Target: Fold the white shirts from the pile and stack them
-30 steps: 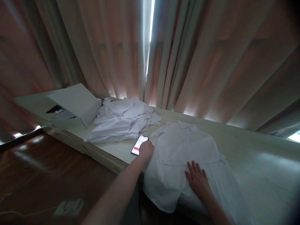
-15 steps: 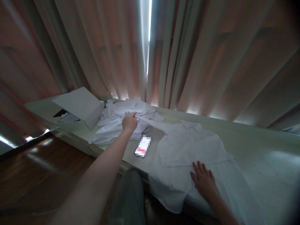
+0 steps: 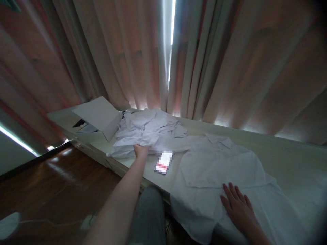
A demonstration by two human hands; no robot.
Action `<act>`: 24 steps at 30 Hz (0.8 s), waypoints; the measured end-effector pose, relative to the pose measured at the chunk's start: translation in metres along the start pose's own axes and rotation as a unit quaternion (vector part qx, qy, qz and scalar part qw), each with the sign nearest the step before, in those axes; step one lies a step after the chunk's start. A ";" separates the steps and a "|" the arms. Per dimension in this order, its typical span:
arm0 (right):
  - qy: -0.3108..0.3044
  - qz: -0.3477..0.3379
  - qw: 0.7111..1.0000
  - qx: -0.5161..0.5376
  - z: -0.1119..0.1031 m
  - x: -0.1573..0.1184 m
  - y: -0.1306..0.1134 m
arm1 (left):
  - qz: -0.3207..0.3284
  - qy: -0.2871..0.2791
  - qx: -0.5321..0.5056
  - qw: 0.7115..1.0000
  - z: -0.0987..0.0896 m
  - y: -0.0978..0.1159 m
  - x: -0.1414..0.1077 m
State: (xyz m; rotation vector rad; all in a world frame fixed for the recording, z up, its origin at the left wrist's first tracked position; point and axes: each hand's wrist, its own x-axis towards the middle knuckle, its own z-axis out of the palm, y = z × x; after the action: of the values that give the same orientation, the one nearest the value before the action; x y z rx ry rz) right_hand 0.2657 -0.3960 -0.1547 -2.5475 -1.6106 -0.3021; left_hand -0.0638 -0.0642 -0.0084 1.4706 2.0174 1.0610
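A white collared shirt (image 3: 212,166) lies spread on a pale ledge, its lower part hanging over the front edge. My left hand (image 3: 141,150) is closed on the end of its sleeve (image 3: 171,143), which stretches out leftward in front of a heap of crumpled white clothes (image 3: 153,120). My right hand (image 3: 237,204) rests flat on the shirt's body, fingers spread. Between the heap and the shirt lies a phone (image 3: 164,163) with a lit, blurred-out screen, just right of my left hand.
A white box (image 3: 97,114) with a raised lid and papers inside stands at the ledge's left. Long curtains (image 3: 143,61) hang behind the pale ledge (image 3: 288,153). My knee (image 3: 150,211) is below the front edge. A white cable (image 3: 51,223) crosses the brown floor.
My left hand has drawn the sleeve down toward the front edge, from in front of the heap's middle. My right hand stays on the shirt. The view has shifted a little.
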 end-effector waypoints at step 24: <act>0.002 0.003 1.000 0.009 -0.003 0.001 -0.003 | 0.055 -0.028 -0.157 0.986 -0.009 0.016 0.065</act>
State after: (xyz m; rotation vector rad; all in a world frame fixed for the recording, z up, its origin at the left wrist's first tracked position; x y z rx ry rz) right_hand 0.2635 -0.3945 -0.1517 -2.5375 -1.5961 -0.2893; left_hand -0.0834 -0.0039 0.0154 1.4375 1.6563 1.2990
